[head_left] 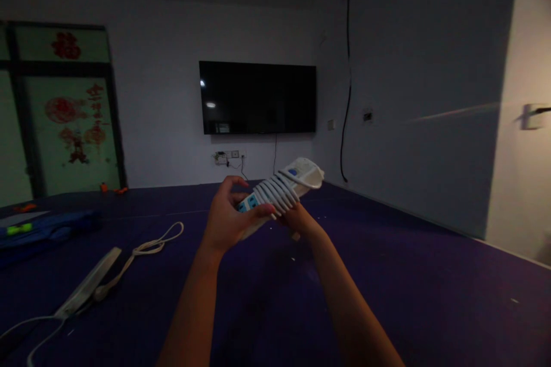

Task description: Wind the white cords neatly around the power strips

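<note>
A white power strip (306, 171) with blue-edged sockets is held up, tilted, in front of me. Its white cord (275, 192) is wound round its middle in several turns. My left hand (232, 212) grips the near left end, thumb along the lower side and fingers curled over the top. Against the underside of the coils is my right hand (299, 219), closed at the cord, its fingers mostly hidden behind the strip. A small pale piece, perhaps the plug (295, 236), hangs just below that hand.
On the purple surface (387, 298), a second white power strip (88, 285) lies at left with its loose cord (150, 248). Further left are blue cloth (51, 226) and a yellow-green object (19, 229). Small orange items (120, 190) lie farther back. A television (258, 97) hangs on the wall.
</note>
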{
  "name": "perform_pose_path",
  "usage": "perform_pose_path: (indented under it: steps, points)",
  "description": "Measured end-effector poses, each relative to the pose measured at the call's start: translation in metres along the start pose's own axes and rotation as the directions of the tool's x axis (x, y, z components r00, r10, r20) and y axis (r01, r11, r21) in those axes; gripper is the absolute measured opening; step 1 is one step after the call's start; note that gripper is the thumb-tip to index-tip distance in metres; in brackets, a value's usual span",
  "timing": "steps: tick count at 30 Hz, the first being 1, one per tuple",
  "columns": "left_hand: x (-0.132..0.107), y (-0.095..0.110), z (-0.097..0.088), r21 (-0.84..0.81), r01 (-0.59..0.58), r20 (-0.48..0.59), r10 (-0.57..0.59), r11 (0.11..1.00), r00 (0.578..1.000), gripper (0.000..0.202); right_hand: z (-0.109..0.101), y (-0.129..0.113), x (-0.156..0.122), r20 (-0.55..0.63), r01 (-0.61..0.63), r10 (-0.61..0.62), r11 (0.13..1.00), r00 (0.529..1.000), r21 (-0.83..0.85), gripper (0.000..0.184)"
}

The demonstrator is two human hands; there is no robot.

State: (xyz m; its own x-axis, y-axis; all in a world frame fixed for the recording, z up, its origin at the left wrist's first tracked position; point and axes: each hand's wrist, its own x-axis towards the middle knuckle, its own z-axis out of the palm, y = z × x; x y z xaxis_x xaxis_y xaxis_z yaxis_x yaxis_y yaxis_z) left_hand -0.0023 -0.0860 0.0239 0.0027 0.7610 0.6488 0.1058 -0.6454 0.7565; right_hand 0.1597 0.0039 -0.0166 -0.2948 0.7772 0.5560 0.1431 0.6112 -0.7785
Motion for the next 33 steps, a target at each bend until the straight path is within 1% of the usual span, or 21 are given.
perform_pose_path:
  steps: [2, 3, 5, 7, 10, 13, 16, 18, 21, 25, 28, 31, 33]
  points:
    - [0.004, -0.005, -0.001, -0.001, -0.015, -0.122, 0.015, 1.0, 0.992, 0.059, 0.005, -0.003, 0.004, 0.071, 0.006, -0.006, 1.0, 0.997, 0.001, 0.029]
    - [0.006, -0.008, -0.002, 0.031, -0.027, -0.176, 0.032, 0.999, 0.984, 0.058, 0.006, -0.006, 0.004, 0.102, 0.02, -0.019, 1.0, 0.995, -0.016, 0.03]
    - [0.01, -0.013, -0.005, 0.137, -0.046, -0.264, 0.081, 0.99, 0.961, 0.056, 0.007, -0.012, 0.003, 0.156, 0.05, -0.038, 0.996, 0.987, -0.075, 0.023]
    - [0.013, -0.018, -0.008, 0.241, -0.043, -0.33, 0.123, 0.97, 0.936, 0.054, 0.006, -0.018, 0.001, 0.187, 0.075, -0.045, 0.985, 0.981, -0.157, 0.018]
    - [0.014, -0.024, -0.01, 0.385, -0.037, -0.392, 0.199, 0.922, 0.898, 0.055, 0.003, -0.026, -0.002, 0.192, 0.108, -0.053, 0.951, 0.98, -0.29, 0.018]
    - [0.014, -0.027, -0.009, 0.544, -0.014, -0.435, 0.296, 0.839, 0.85, 0.057, 0.003, -0.035, -0.006, 0.203, 0.159, -0.085, 0.91, 0.975, -0.382, 0.018]
    - [0.013, -0.03, -0.006, 0.62, 0.036, -0.472, 0.336, 0.784, 0.815, 0.06, 0.007, -0.047, -0.012, 0.182, 0.174, -0.11, 0.908, 0.977, -0.381, 0.019]
    - [0.013, -0.032, -0.004, 0.641, 0.068, -0.489, 0.339, 0.764, 0.804, 0.062, 0.011, -0.056, -0.016, 0.15, 0.16, -0.112, 0.918, 0.982, -0.362, 0.019]
    - [0.014, -0.038, -0.001, 0.657, 0.098, -0.495, 0.33, 0.748, 0.804, 0.064, 0.019, -0.069, -0.022, 0.114, 0.16, -0.131, 0.942, 0.985, -0.294, 0.023]
    - [0.017, -0.048, 0.001, 0.655, 0.055, -0.459, 0.34, 0.753, 0.821, 0.063, 0.032, -0.077, -0.026, 0.042, 0.12, -0.114, 0.979, 0.993, -0.166, 0.03]
    - [0.018, -0.053, 0.001, 0.642, 0.031, -0.435, 0.331, 0.766, 0.837, 0.062, 0.039, -0.075, -0.024, -0.069, 0.077, -0.084, 0.992, 0.994, -0.104, 0.031]
    - [0.017, -0.054, 0.002, 0.573, -0.009, -0.413, 0.298, 0.82, 0.861, 0.053, 0.04, -0.072, -0.022, -0.202, 0.053, -0.066, 0.996, 0.977, -0.071, 0.033]
    - [0.017, -0.053, 0.004, 0.477, -0.031, -0.4, 0.249, 0.878, 0.882, 0.045, 0.038, -0.07, -0.02, -0.245, 0.073, -0.084, 0.996, 0.966, -0.054, 0.033]
